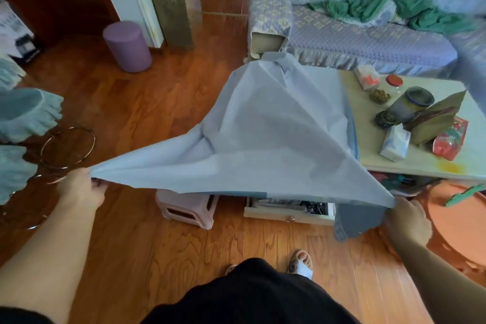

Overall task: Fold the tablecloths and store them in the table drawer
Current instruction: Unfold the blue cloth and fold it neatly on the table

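A light blue tablecloth (265,139) is stretched out between my two hands, its far end draped over the left part of the cream table (420,163). My left hand (81,187) pinches one corner at the left, over the wooden floor. My right hand (407,218) grips the opposite corner at the right, where a darker underside hangs down. Below the cloth, the table drawer (289,214) stands pulled open with folded cloth and dark small items inside. A green cloth (394,9) lies crumpled on the sofa.
A pink plastic stool (186,208) stands left of the drawer. The tabletop holds a tissue pack (394,142), jars, a cup and bags. An orange round tray (457,218) lies at the right. A purple cylinder stool (127,46) and a wire hoop (67,147) are at the left.
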The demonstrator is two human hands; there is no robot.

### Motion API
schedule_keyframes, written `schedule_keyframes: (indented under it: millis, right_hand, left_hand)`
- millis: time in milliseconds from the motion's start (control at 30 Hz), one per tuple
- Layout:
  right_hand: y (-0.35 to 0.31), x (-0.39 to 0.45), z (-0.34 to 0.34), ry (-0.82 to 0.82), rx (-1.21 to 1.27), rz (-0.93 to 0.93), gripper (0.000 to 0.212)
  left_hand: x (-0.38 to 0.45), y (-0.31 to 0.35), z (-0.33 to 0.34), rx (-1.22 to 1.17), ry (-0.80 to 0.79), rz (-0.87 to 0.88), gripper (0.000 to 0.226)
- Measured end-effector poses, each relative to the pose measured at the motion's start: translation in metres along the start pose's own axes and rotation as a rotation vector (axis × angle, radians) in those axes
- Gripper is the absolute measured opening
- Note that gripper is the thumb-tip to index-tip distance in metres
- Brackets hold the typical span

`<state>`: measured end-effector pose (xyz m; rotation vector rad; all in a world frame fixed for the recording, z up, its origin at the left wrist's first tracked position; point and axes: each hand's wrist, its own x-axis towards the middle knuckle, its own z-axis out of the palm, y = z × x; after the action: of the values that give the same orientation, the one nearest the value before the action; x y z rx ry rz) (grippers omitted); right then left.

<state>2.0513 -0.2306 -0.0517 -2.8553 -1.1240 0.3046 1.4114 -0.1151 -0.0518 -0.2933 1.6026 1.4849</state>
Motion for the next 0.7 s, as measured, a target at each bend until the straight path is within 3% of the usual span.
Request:
schedule_keyframes:
  millis: [67, 133, 200, 267, 333, 433, 500, 567, 633, 700]
  right_hand:
    - [-0.01, 0.004, -0.004, -0.041, 0.135, 0.156, 0.029]
    - [-0.023, 0.002, -0.013, -0.046, 0.177, 0.162, 0.027]
    - [-0.038, -0.007, -0.025, 0.055, 0.185, 0.042, 0.023]
    - [-0.059, -0.012, -0.033, 0.154, 0.206, -0.159, 0.042]
    - [-0.089, -0.018, -0.037, 0.239, 0.191, -0.366, 0.063]
    - [-0.145, -0.04, -0.031, 0.264, 0.254, -0.624, 0.071]
    - [-0.179, -0.06, -0.022, 0.144, 0.34, -0.701, 0.071]
    - [-0.205, -0.073, -0.017, 0.068, 0.438, -0.779, 0.058]
    - [-0.22, -0.076, -0.017, -0.008, 0.571, -0.816, 0.027]
    - [-0.226, -0.07, -0.019, -0.137, 0.659, -0.738, 0.02]
  left_hand:
    - [-0.006, 0.006, 0.007, 0.01, -0.145, 0.022, 0.045]
    - [-0.013, 0.006, 0.021, 0.153, -0.123, 0.08, 0.027]
    - [-0.03, 0.0, 0.044, 0.357, -0.081, 0.22, 0.021]
    - [-0.065, -0.009, 0.069, 0.777, -0.079, 0.493, 0.034]
    - [-0.111, -0.034, 0.091, 1.126, -0.268, 0.816, 0.04]
    - [-0.169, -0.102, 0.114, 1.11, -0.636, 1.043, 0.037]
    - [-0.188, -0.152, 0.124, 1.04, -0.806, 1.009, 0.033]
    - [-0.203, -0.19, 0.129, 0.996, -0.901, 0.932, 0.028]
    - [-0.215, -0.206, 0.132, 0.886, -0.935, 0.785, 0.024]
    - [-0.22, -0.208, 0.132, 0.827, -0.914, 0.674, 0.023]
